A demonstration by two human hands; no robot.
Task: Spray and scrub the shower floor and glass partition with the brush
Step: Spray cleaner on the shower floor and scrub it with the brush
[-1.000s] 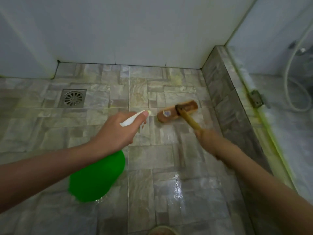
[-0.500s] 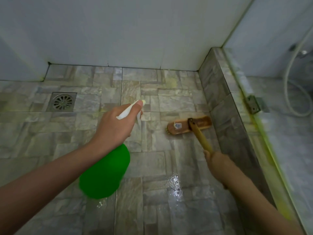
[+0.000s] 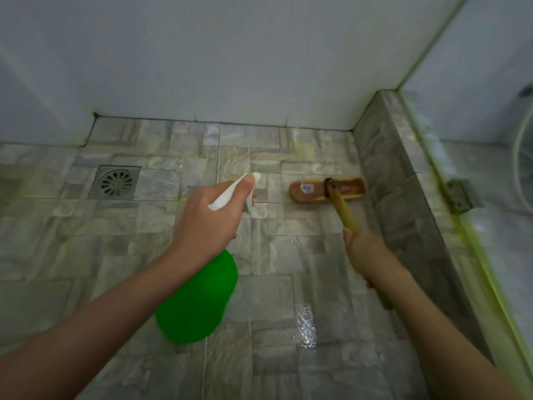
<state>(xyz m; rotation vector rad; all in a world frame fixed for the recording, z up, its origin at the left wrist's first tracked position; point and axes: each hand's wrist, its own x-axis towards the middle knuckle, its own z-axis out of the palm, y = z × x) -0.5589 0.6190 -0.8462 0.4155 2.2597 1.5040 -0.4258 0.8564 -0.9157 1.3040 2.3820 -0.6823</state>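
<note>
A shower floor of grey stone-pattern tiles (image 3: 144,232) is shown below a white wall (image 3: 230,67), a wet sheen (image 3: 304,327) visible only on the near tiles; the far tiles look dry, so the job is judged early, with the glass partition (image 3: 496,255) on the right not yet scrubbed, yellow-green grime lining its base. A green plastic spray bottle with a white trigger head (image 3: 199,298) is gripped in the left hand (image 3: 207,223), fingers curled round its neck. The right hand (image 3: 363,249) is wrapped round the handle of a long-handled wooden scrub brush (image 3: 326,190), whose head rests on the floor just beside the raised tiled kerb (image 3: 403,215). Open floor lies leftward towards the square metal drain (image 3: 116,182); rightward, the stroke is blocked by the kerb
</note>
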